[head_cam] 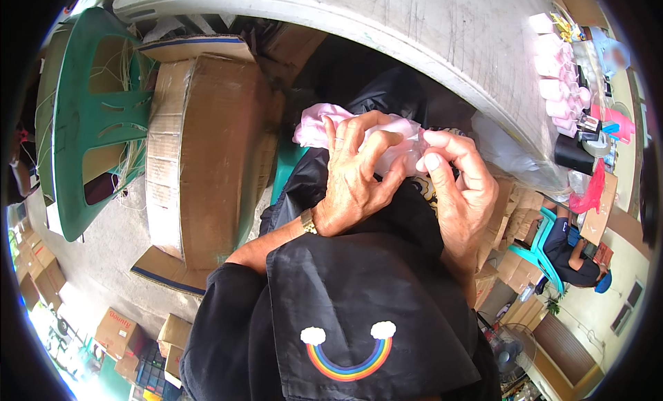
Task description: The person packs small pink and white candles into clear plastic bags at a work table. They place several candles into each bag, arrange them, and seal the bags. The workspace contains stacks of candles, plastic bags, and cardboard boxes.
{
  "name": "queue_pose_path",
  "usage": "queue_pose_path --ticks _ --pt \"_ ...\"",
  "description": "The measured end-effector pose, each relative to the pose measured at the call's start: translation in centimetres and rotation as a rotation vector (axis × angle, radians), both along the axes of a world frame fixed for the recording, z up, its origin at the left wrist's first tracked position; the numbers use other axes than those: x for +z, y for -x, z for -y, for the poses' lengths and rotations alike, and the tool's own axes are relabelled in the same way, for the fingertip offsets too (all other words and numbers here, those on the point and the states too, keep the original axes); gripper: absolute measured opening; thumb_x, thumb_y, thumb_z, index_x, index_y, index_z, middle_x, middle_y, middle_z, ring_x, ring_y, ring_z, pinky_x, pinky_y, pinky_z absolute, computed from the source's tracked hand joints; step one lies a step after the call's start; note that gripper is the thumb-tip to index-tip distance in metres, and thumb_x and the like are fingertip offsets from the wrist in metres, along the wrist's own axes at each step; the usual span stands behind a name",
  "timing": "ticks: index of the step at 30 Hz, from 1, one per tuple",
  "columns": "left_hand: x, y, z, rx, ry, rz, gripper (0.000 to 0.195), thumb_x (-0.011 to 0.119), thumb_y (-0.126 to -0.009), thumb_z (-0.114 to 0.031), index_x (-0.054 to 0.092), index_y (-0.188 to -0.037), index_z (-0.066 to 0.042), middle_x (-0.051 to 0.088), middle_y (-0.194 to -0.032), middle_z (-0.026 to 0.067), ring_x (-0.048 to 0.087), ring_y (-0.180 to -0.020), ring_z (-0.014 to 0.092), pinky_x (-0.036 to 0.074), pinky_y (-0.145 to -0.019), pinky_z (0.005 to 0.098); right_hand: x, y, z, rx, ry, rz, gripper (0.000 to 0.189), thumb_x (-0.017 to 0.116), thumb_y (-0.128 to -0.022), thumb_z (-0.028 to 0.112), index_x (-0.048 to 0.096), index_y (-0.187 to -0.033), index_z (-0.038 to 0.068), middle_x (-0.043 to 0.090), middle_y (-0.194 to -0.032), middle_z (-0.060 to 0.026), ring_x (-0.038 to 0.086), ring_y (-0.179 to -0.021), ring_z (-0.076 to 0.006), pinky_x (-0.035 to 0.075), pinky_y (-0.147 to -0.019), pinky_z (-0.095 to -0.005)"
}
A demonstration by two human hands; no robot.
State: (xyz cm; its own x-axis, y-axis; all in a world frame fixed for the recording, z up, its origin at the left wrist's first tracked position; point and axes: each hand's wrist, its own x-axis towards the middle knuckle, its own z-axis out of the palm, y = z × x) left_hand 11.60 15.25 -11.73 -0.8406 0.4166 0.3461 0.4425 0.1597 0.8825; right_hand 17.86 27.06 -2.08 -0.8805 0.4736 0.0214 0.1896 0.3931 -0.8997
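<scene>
My left hand (357, 178), with a gold-coloured watch (308, 221) at its wrist, rests over a pink bundle wrapped in clear plastic (320, 125) above my lap. Its fingers are bent and spread across the bundle; whether they grip it is hard to tell. At the bundle's right end, my right hand (458, 178) pinches the edge of the clear plastic between thumb and forefinger. Beneath both hands lies black cloth. A black apron (357, 276) with a rainbow and two clouds covers my front.
A pale tabletop (414, 17) curves across the top, with pink-white rolls (557, 90) at its right. To the left stand an open cardboard box (217, 157) and a green plastic chair (77, 126). A person in dark clothes (567, 253) sits at far right, near an electric fan (510, 349).
</scene>
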Motion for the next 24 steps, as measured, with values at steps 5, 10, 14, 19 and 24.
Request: queue_pose_path --ticks 5,10,14,19,24 --pt "0.1 0.1 0.0 0.016 0.002 -0.017 0.034 0.079 -0.074 -0.015 0.064 -0.104 -0.011 0.058 -0.121 0.0112 0.053 -0.111 0.032 0.028 -0.103 0.0623 -1.1 -0.2 0.2 0.084 -0.419 0.082 0.021 0.064 -0.093 -0.001 0.070 -0.113 0.000 0.066 -0.104 -0.0104 0.064 -0.092 -0.0161 0.052 -0.082 -0.0283" --pt "0.2 0.2 0.1 0.025 0.008 -0.038 0.038 0.080 -0.072 -0.012 0.064 -0.106 -0.009 0.060 -0.120 0.0133 0.056 -0.108 0.030 0.032 -0.102 0.0512 -1.2 -0.6 0.2 0.078 -0.339 0.152 0.023 0.065 -0.090 0.000 0.071 -0.112 0.002 0.066 -0.100 -0.0117 0.064 -0.092 -0.0213 0.052 -0.083 -0.0335" --pt "0.1 0.1 0.1 0.028 -0.013 -0.011 0.040 0.079 -0.073 -0.011 0.062 -0.109 -0.008 0.060 -0.121 0.0135 0.056 -0.110 0.031 0.032 -0.102 0.0524 -1.2 -0.5 0.3 0.052 -0.313 0.196 0.023 0.067 -0.086 0.000 0.070 -0.108 0.003 0.067 -0.098 -0.0127 0.064 -0.090 -0.0265 0.050 -0.082 -0.0374" --pt "-0.2 0.0 -0.1 0.025 -0.037 -0.016 0.052 0.079 -0.074 -0.008 0.055 -0.120 -0.008 0.060 -0.122 0.0132 0.056 -0.113 0.032 0.029 -0.107 0.0553 -0.9 -0.2 0.2 0.057 -0.261 0.202 0.023 0.065 -0.089 0.001 0.069 -0.111 0.003 0.065 -0.097 -0.0112 0.064 -0.084 -0.0212 0.052 -0.077 -0.0333" --pt "-0.5 -0.1 -0.2 0.009 -0.039 -0.046 0.056 0.080 -0.073 -0.007 0.053 -0.122 -0.008 0.059 -0.123 0.0127 0.055 -0.115 0.031 0.026 -0.109 0.0579 0.3 -0.2 -0.1 0.059 -0.162 0.247 0.025 0.062 -0.094 0.003 0.067 -0.118 -0.001 0.063 -0.096 -0.0067 0.061 -0.084 -0.0103 0.051 -0.075 -0.0251"
